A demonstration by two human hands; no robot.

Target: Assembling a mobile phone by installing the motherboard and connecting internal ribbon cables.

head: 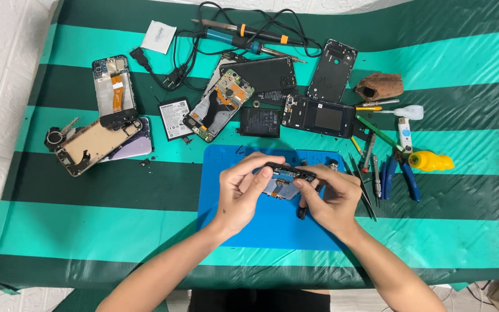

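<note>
Right now my left hand (pixel 239 193) and right hand (pixel 330 199) pinch the opened phone (pixel 287 180) at both ends, fingers closed on its frame above the blue mat (pixel 220 190); I'd judge even, gentle pressure keeps it from twisting

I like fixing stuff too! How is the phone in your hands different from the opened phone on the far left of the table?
The held phone is up off the blue mat, tilted on edge between the left hand and right hand; the left phone lies flat on the striped cloth, untouched. The held phone is partly hidden by fingers; the left phone shows its whole inside, with an orange strip. Both are opened up.
</note>
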